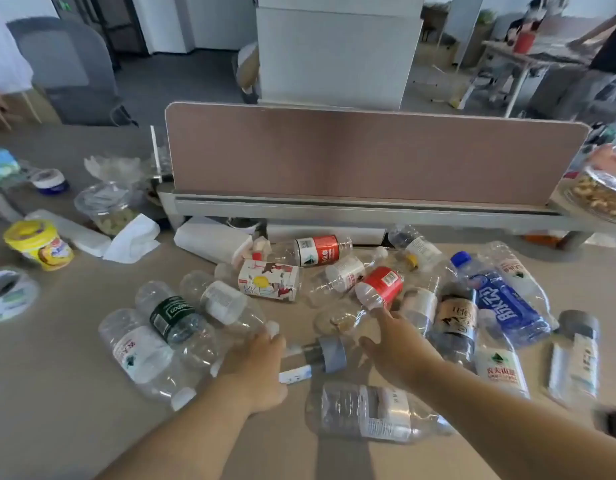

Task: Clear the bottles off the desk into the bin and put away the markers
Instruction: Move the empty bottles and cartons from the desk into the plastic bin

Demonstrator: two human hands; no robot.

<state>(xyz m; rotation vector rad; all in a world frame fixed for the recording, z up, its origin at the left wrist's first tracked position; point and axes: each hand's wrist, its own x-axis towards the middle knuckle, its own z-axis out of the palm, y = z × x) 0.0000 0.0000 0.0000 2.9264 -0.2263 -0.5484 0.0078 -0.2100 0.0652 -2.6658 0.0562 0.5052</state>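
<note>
Several empty plastic bottles lie scattered on the beige desk (74, 393). My left hand (261, 362) curls over the capped neck of a clear bottle with a white label (223, 301). My right hand (393, 344) is spread, its fingertips at the base of a red-labelled bottle (381, 287). Between my hands lies a bundle of white markers bound with grey tape (329, 353). A second taped bundle (576, 355) lies at the far right. A blue-labelled bottle (507, 306) and a dark-labelled one (455, 317) lie right of my right hand. No bin is in view.
A pink divider panel (368, 157) stands along the desk's back edge. A small printed carton (270, 280) sits among the bottles. On the left are a yellow cup (39, 244), tissues (133, 239) and clear food tubs (105, 206). A grey chair (67, 71) stands behind.
</note>
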